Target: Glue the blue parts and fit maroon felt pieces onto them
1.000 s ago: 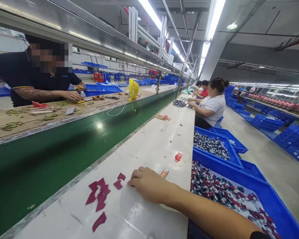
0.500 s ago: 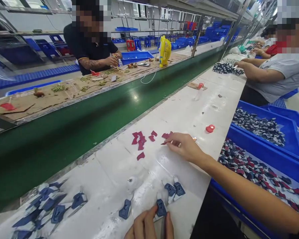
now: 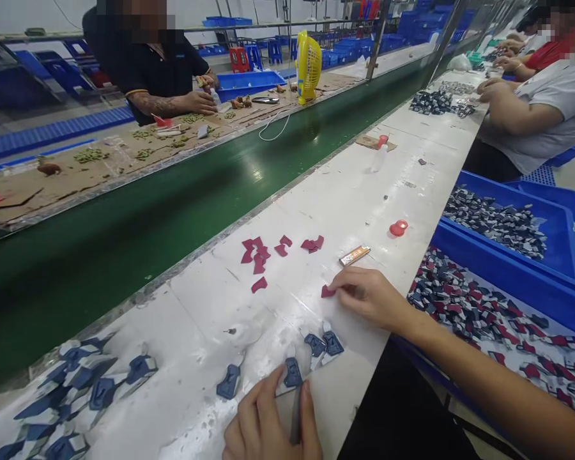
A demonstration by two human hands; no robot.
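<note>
My right hand [image 3: 371,299] pinches a small flat dark-red piece [image 3: 326,291] by its edge, low over the white tabletop. My left hand [image 3: 263,415] grips a small blue and white moulded part [image 3: 293,372] between thumb and fingers, blue face up. A grey strip shows below that part, between the thumb and fingers; I cannot tell what it is. Close by lie a single blue part [image 3: 229,381] and a pair of blue parts [image 3: 333,343]. Several loose dark-red pieces [image 3: 259,263] lie farther up the table. More blue and white parts [image 3: 103,393] are heaped at left.
An orange-labelled strip [image 3: 354,255] and a red round cap [image 3: 398,228] lie beyond my right hand. Blue bins [image 3: 512,268] full of small parts stand at right. A green conveyor belt [image 3: 182,249] separates this table from a co-worker's bench with a yellow fan [image 3: 309,67].
My right hand has drawn the dark-red piece away from the loose red ones, nearer to my left hand. The orange-labelled strip is now uncovered. My left hand still holds the blue and white part.
</note>
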